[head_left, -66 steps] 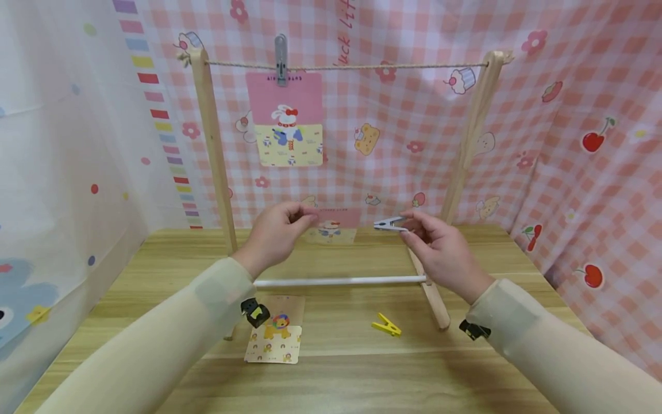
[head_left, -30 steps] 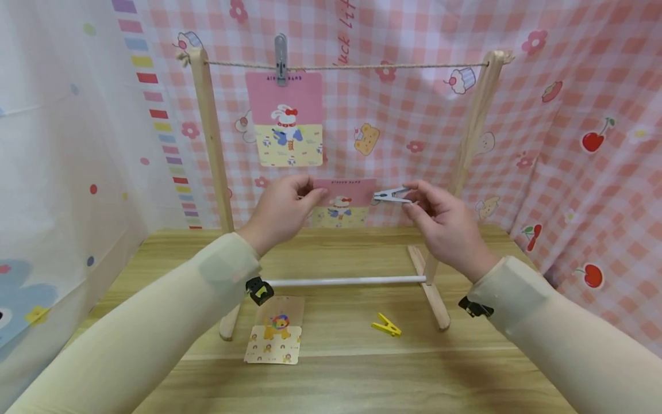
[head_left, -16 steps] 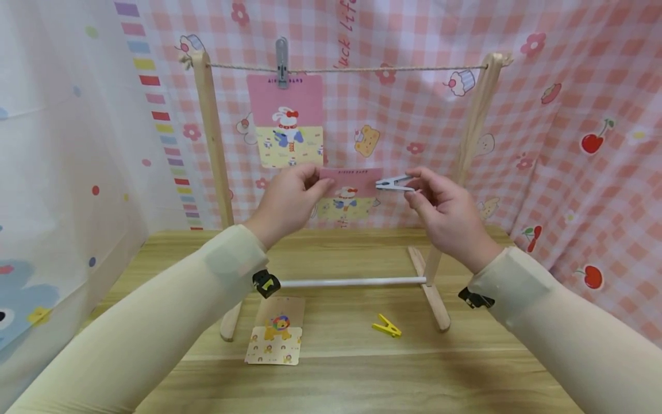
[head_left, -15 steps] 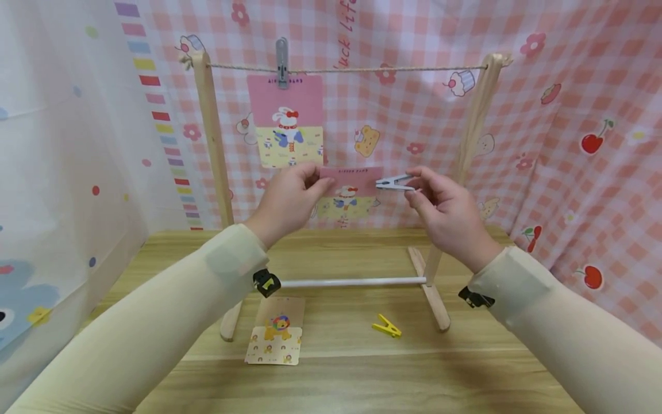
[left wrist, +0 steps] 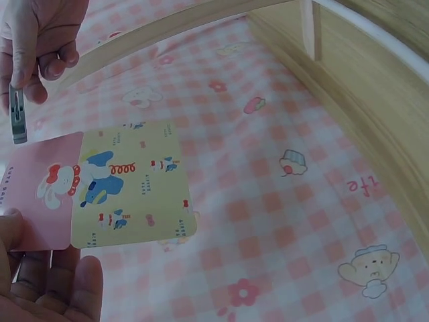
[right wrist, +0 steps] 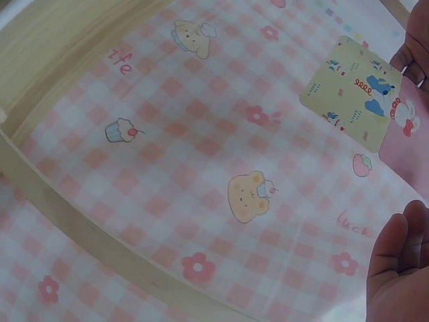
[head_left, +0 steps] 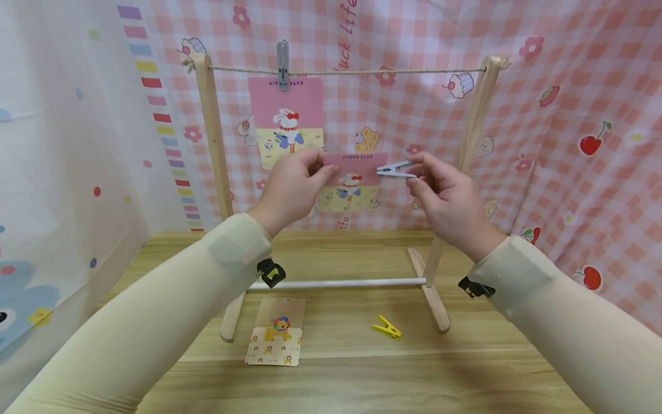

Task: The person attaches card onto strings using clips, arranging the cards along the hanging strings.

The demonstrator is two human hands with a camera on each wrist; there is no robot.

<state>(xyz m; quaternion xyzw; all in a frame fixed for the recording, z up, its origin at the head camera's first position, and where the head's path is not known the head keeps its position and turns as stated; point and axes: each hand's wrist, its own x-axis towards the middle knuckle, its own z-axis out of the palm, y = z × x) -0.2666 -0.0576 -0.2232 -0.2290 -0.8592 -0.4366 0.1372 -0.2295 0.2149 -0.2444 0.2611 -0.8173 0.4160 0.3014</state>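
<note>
My left hand pinches the left edge of a pink and yellow card with a white rabbit on it. In the left wrist view the whole rabbit print shows, thumb on the pink half. My right hand pinches the handles of a grey clothespin, whose tip is right at the card's right edge in the head view. A matching card hangs from the rope by another grey clothespin; my left hand overlaps its lower corner.
The rope runs between two wooden posts, with a white rod low between them. On the wooden table lie a tan lion card and a yellow clothespin. Pink checked cloth hangs behind.
Both hands have risen from low near the table's back edge toward the rope, the card and grey clothespin moving up with them. The lion card and yellow clothespin stay put.
</note>
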